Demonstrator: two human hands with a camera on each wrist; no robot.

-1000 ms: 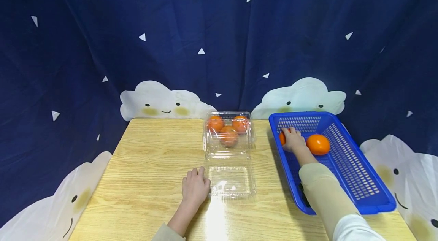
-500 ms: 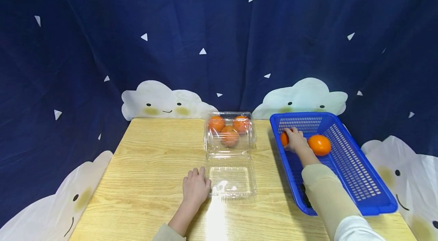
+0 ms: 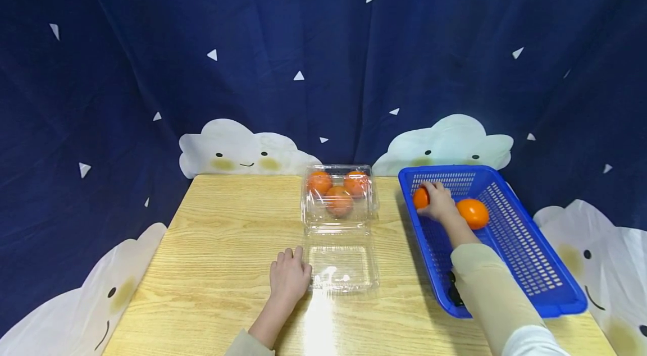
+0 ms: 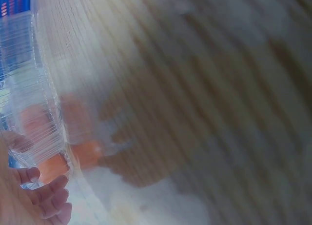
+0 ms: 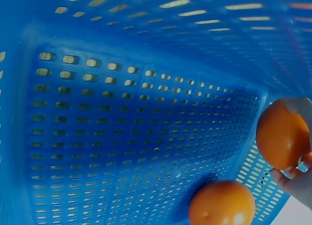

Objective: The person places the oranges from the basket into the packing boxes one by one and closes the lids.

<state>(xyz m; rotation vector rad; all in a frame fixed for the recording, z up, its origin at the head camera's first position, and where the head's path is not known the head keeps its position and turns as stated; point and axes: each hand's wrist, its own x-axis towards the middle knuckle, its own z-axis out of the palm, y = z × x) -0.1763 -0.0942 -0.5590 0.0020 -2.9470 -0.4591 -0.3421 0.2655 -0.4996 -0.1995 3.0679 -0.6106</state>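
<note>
In the head view, my right hand reaches into the blue basket and grips an orange near its far left wall. The right wrist view has fingers and thumb curled round this orange. A second orange lies on the basket floor just right of that hand. My left hand rests on the table, fingers loosely extended, fingertips right at the left edge of the lid half of a clear plastic clamshell box. The far half of the box holds three oranges.
A small black object lies in the near left part of the basket, partly covered by the right sleeve. The wooden table ends at a dark blue curtain with white cloud shapes.
My right hand has shifted slightly toward the far end of the basket, and the orange in it has moved along and shows more. The left hand and the clamshell box stay put.
</note>
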